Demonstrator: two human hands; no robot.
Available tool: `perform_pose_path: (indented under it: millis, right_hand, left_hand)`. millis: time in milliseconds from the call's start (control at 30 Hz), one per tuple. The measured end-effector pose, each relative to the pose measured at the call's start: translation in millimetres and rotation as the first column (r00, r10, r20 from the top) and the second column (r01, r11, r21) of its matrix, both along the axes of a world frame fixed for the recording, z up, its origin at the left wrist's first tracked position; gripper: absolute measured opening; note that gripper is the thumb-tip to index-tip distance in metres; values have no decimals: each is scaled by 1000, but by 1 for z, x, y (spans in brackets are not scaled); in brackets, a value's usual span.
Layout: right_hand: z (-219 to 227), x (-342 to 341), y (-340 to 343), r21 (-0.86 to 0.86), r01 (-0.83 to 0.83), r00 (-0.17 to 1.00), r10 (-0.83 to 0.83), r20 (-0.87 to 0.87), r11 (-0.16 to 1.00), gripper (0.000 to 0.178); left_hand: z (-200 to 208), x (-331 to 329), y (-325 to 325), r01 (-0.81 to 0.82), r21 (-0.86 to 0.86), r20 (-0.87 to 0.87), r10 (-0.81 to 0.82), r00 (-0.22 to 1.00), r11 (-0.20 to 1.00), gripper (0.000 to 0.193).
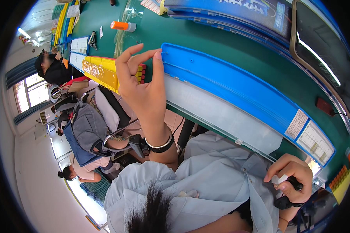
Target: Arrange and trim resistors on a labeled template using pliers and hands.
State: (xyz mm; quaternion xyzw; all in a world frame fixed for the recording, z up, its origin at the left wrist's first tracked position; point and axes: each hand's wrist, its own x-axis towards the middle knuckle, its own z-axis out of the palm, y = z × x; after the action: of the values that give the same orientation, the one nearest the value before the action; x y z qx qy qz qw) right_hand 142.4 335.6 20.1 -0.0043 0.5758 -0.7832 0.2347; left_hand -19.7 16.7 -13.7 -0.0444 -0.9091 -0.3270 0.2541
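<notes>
My left hand [142, 87] is at the left end of a long blue plastic case [229, 89]. Its thumb and index fingertips pinch together at the case's corner; anything between them is too small to make out. The case lies open along the table, its clear lid [221, 116] folded toward me over the table edge. Two printed labels [297, 122] are stuck at the blue part's right end. Low on the right, near my body, my right hand [293, 176] is closed around a small white piece [279, 179] and a dark object [296, 184] partly hidden by the fingers.
Stacked blue cases [229, 23] and a dark framed panel [319, 42] line the table's far right. An orange-capped bottle [122, 26], pliers [92, 40] and yellow boxes [101, 72] sit at the left. A backpack [89, 124] rests beside me; other people sit beyond.
</notes>
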Motion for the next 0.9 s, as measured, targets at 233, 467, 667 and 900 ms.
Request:
perform_pose_path:
  millis: [233, 467, 667, 900]
  right_hand:
    - [0, 2, 0, 11, 10, 1000, -10, 7, 1000, 20]
    - [-2, 3, -1, 14, 19, 1000, -19, -7, 1000, 21]
    - [-2, 3, -1, 22, 30, 999, -30, -18, 999, 23]
    - [-4, 2, -2, 14, 27, 998, -26, -55, 1000, 22]
  left_hand:
    - [-2, 0, 1, -11, 21, 15, 10, 1000, 1000, 31]
    - [-1, 0, 3, -38, -3, 50, 38, 998, 999, 32]
    - [-1, -1, 3, -31, -19, 27, 31, 999, 999, 31]
    - [-2, 0, 2, -16, 7, -9, 16, 1000, 1000, 31]
